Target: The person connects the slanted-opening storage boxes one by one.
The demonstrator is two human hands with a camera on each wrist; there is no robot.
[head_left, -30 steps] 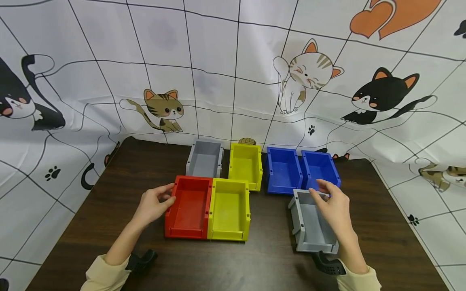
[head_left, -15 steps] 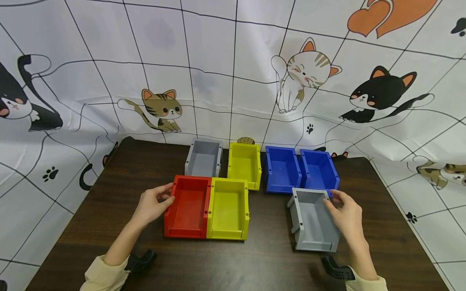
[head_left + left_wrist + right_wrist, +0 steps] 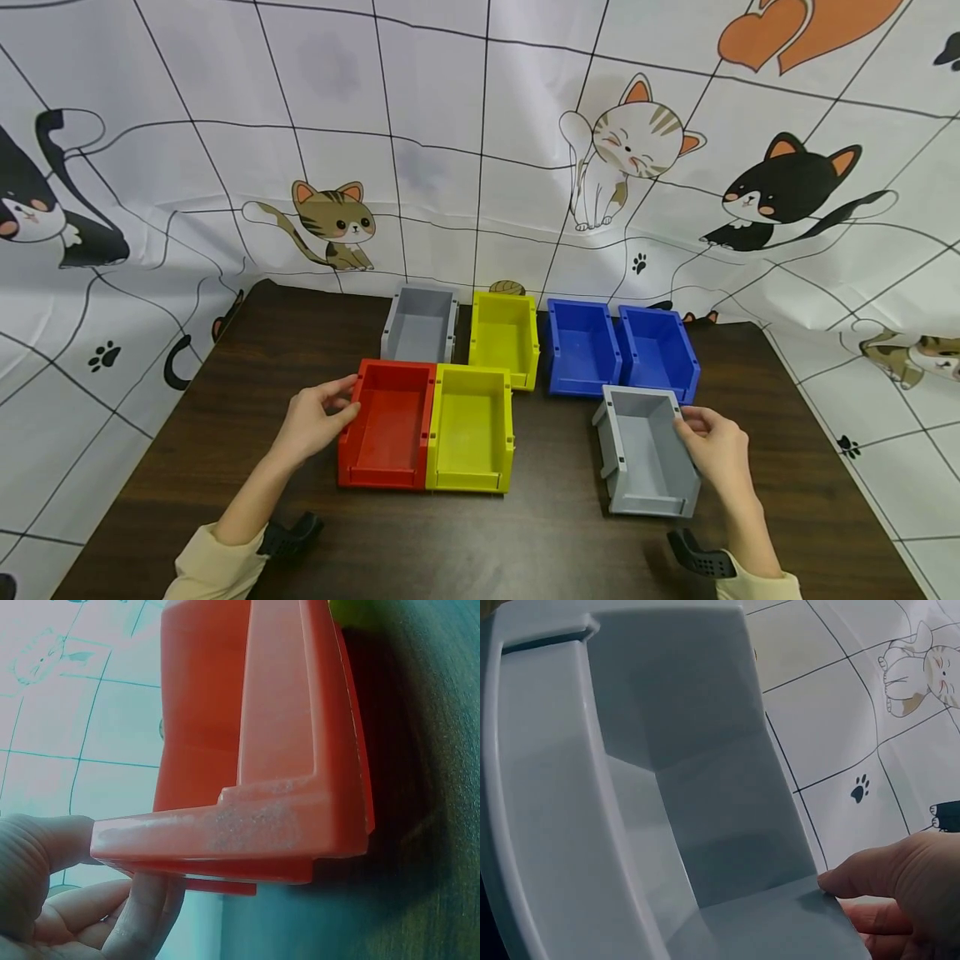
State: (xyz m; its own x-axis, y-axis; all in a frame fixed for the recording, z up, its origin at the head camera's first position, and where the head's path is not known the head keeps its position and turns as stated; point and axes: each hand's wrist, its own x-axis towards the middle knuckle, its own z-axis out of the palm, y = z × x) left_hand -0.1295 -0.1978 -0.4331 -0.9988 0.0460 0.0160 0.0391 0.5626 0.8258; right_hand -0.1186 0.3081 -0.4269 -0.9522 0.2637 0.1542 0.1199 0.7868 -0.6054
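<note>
At the left, a red plastic bin [image 3: 393, 425] stands side by side with a yellow bin [image 3: 470, 433]. My left hand [image 3: 311, 421] pinches the red bin's left wall; in the left wrist view the thumb lies at the rim and the fingers [image 3: 146, 915] on the outer side. On the right is a grey bin [image 3: 648, 454], its back end close to two blue bins. My right hand [image 3: 716, 446] pinches its right wall near the back corner. From the right wrist, the thumb [image 3: 862, 876] shows on the rim, with fingers behind the wall.
Along the back stand another grey bin [image 3: 420, 325], a second yellow bin [image 3: 505, 337], a blue bin [image 3: 582, 350] and another blue bin [image 3: 660, 350]. All rest on a dark wooden table [image 3: 555, 542]. A cat-print cloth [image 3: 450, 167] hangs behind the table.
My right hand has moved from over the grey bin out to its right side and closed on the wall there. The left hand stays at the red bin.
</note>
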